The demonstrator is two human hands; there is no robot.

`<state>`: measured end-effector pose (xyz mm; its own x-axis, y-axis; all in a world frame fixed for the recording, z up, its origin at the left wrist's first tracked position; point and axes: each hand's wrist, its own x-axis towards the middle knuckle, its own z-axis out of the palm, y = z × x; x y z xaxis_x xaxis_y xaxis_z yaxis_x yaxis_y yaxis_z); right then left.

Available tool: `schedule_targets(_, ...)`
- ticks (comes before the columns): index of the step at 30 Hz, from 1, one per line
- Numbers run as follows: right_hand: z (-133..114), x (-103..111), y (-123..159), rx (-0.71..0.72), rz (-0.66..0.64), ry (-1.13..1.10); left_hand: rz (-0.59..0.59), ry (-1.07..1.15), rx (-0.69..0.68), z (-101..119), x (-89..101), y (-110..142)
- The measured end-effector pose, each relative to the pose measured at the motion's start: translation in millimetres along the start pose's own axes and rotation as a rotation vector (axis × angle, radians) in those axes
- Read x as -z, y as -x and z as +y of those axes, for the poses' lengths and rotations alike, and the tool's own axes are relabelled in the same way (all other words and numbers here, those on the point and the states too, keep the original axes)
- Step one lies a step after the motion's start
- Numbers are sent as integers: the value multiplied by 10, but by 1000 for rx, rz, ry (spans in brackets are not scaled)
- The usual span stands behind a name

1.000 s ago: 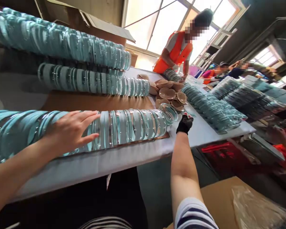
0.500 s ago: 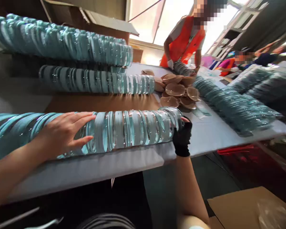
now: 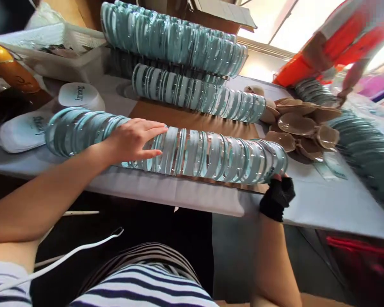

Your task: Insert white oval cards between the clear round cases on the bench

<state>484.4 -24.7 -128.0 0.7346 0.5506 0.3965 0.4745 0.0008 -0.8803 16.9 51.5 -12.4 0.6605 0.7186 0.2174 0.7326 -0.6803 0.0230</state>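
A long row of nested clear, bluish plastic shells (image 3: 195, 153) lies on its side along the table's front edge. My bare left hand (image 3: 132, 140) rests on top of it, left of the middle, with fingers stretched and thumb apart. At the right end, my right hand (image 3: 277, 196) in a black fingerless glove has its fingers curled against the last shells. Brown sheet material, like cardboard, shows under the row. Two similar rows lie behind, a shorter one (image 3: 198, 91) and a higher pile (image 3: 173, 38).
Tan cup-shaped pieces (image 3: 296, 123) are heaped at the right, near another row of shells (image 3: 368, 149). White printed pieces (image 3: 81, 96) and a white basket (image 3: 96, 62) stand at the left. Across the table, a person in an orange vest (image 3: 333, 47) handles a stack (image 3: 315, 91).
The view has swung left, so the row's left end, the basket and the white printed pieces now show. Both hands keep their places on the row. The person opposite leans over further.
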Motion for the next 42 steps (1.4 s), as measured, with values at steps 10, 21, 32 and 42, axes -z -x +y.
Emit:
schedule_targets(10, -401, 207, 62, 194, 130, 156, 24, 50, -37, -94, -92, -27)
schedule_targets(21, -2378, -1630, 229, 849, -1107, 825, 32, 67, -45, 382, -89, -399)
schedule_targets(32, -2481, -2041, 71, 1075, -1427, 815, 61, 93, -44, 386, -130, -450)
schedule_targets(42, -1860, -884, 892, 1004, -1021, 548, 43, 166, 52, 402, -169, -475)
